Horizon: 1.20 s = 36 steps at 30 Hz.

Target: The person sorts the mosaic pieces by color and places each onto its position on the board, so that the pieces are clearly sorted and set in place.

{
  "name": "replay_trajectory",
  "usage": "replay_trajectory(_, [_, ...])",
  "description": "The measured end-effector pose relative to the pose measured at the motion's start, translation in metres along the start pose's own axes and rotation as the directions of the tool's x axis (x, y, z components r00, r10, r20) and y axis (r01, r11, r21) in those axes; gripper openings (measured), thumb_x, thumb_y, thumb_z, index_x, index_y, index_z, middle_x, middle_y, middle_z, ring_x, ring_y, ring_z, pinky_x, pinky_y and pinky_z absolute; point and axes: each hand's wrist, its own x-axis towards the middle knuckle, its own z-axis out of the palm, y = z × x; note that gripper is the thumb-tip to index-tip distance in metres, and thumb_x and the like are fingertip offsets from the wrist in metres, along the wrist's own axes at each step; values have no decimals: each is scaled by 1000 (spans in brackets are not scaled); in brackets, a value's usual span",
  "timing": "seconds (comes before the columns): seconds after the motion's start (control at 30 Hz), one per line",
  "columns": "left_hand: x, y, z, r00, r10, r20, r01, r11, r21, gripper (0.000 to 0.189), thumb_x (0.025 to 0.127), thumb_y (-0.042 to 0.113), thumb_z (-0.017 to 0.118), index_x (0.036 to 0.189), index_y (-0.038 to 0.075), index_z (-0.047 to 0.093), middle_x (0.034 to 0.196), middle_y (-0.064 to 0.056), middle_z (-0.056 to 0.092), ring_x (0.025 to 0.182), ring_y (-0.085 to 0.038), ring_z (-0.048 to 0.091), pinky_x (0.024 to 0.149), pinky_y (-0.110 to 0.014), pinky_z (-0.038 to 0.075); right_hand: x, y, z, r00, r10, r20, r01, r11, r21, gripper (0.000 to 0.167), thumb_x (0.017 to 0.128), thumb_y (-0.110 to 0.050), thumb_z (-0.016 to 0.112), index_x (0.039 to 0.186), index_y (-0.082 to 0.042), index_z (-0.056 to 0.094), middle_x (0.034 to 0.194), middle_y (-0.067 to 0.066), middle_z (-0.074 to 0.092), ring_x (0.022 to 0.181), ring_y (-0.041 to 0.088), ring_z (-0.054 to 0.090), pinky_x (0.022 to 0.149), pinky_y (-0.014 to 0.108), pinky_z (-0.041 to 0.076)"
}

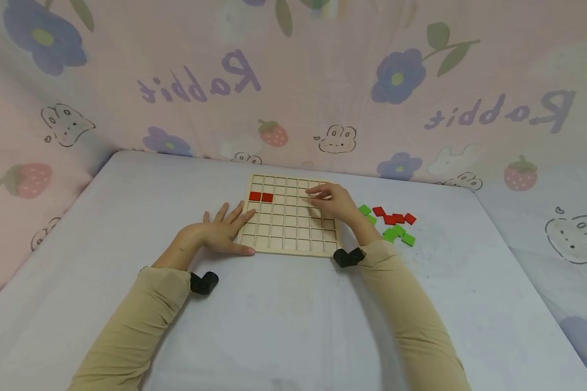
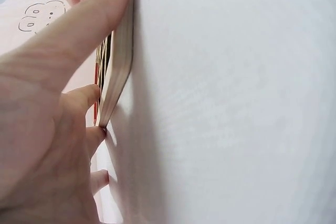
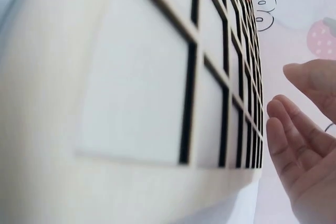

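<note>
On the white table (image 1: 274, 326), mid-view, we find the pale, square wooden grid board (image 1: 290, 222) lying flat. We judge it light and stiff, with little tendency to slip; its plain outer rim (image 2: 121, 51) is the sound place to take hold. In appearance, we record pale dividing strips with dark sides and a layered edge. Two thin red square tiles (image 1: 267, 197), apparently painted wood, lie side by side in it at 10 o'clock; we expect them to be very light, rigid and rather slippery, best pinched by opposite edges. Loose red tiles (image 1: 398, 218) and green tiles (image 1: 408, 239) of like shape lie beyond its 3 o'clock side. The left hand (image 1: 217, 234), at 8 o'clock, is spread wide, thumb on the near rim, gripping nothing. The right hand (image 1: 337, 203) is at 2 o'clock, thumb and fingertips parted, nothing visible between them; contact we cannot tell
</note>
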Motion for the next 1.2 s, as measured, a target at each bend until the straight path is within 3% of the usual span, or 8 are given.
replay_trajectory(0.33, [9, -11, 7, 1000, 5, -1, -5, 1000, 13, 109, 79, 74, 55, 155, 24, -6, 159, -11, -21, 142, -44, -22, 102, -75, -11, -8, 9, -7, 997, 75, -26, -74, 996, 42, 31, 93, -18, 64, 122, -9, 66, 131, 14, 57, 115, 31, 57, 88, 44, 49])
replay_trajectory(0.73, [12, -13, 9, 1000, 7, -9, -7, 1000, 4, 107, 81, 71, 55, 155, 22, -5, 159, -11, -21, 143, -44, -22, 102, -76, -9, -13, 19, -14, 992, 111, -54, -110, 994, 19, 31, 92, -19, 64, 122, -11, 67, 129, 13, 59, 114, 30, 58, 87, 43, 49])
replay_trajectory(1.0, [4, -6, 4, 1000, 6, 1, -6, 1000, 9, 104, 84, 65, 57, 155, 19, -4, 159, -14, -20, 142, -45, -22, 103, -75, -10, -18, 26, -20, 992, 106, -69, -106, 994, 3, 30, 92, -16, 64, 120, -8, 67, 130, 14, 58, 113, 31, 58, 87, 43, 50])
replay_trajectory(1.2, [4, -6, 4, 1000, -6, -5, 6, 1000, 26, 106, 82, 72, 53, 155, 23, -5, 159, -11, -21, 143, -43, -21, 104, -74, -10, -22, 29, -27, 990, 117, -74, -118, 993, -5, 30, 92, -17, 63, 120, -8, 67, 130, 16, 58, 114, 33, 58, 93, 48, 47])
